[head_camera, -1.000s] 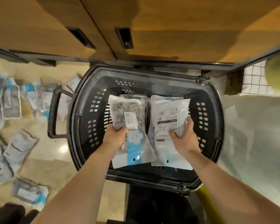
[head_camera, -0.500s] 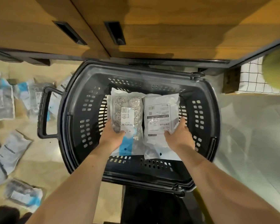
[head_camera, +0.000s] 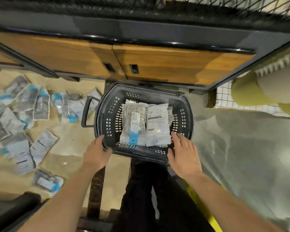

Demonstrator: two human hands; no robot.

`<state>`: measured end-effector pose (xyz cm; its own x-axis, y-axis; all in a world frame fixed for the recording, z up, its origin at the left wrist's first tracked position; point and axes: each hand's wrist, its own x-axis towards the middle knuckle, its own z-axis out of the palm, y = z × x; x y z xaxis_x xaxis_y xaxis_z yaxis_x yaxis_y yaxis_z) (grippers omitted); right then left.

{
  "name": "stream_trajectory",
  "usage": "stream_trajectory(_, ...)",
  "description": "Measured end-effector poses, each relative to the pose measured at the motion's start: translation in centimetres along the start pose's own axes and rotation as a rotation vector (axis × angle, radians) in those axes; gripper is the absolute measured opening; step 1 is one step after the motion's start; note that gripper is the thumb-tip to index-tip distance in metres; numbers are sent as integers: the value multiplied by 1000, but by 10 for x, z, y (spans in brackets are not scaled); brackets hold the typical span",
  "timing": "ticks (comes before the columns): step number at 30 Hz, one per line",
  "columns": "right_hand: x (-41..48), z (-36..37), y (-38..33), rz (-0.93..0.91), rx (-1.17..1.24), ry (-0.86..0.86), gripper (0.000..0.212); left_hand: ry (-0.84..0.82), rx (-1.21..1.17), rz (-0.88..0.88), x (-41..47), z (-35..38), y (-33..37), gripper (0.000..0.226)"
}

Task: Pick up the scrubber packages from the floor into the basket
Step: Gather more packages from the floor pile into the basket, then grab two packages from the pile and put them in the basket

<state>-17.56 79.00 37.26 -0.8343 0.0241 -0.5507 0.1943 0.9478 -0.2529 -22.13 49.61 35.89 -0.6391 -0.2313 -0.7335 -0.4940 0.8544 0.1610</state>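
A black plastic basket stands on the floor in front of a wooden cabinet. Two scrubber packages lie side by side inside it: one with a blue strip on the left and a white-labelled one on the right. My left hand is at the basket's near left rim, fingers loosely bent and holding nothing. My right hand hovers over the near right rim with its fingers spread. Several more scrubber packages are scattered across the floor to the left.
Wooden cabinet doors with dark handles rise behind the basket. The basket's handle sticks out to the left. A checked cloth and a yellow-green cushion lie at the right. My dark trouser legs are below.
Both hands let go of the two packages, which now lie in the basket, and drew back to the near rim. The camera rose and pulled away.
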Motion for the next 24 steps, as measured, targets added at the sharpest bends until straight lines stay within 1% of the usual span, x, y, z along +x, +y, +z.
stream_trajectory(5, -48, -85, -36, -98, -14, 90, 61, 132, -90, -69, -98, -77, -40, 66)
stream_trajectory(10, -88, -123, -76, -210, -91, 142, 59, 227, -141, -77, -167, -118, -88, 67)
stream_trajectory(13, -110, -128, -100, -249, -158, 165, 60, 252, -147, -83, -191, -142, -121, 69)
stream_trajectory(16, -123, -129, -138, -318, -195, 215, 60, 297, -206, -125, -203, -170, -161, 69)
stream_trajectory(21, -135, -112, -222, -367, -197, 257, 59, 364, -252, -53, -224, -210, -244, 69)
stream_trajectory(24, -146, -95, -279, -391, -198, 262, 58, 380, -336, -78, -235, -230, -302, 66)
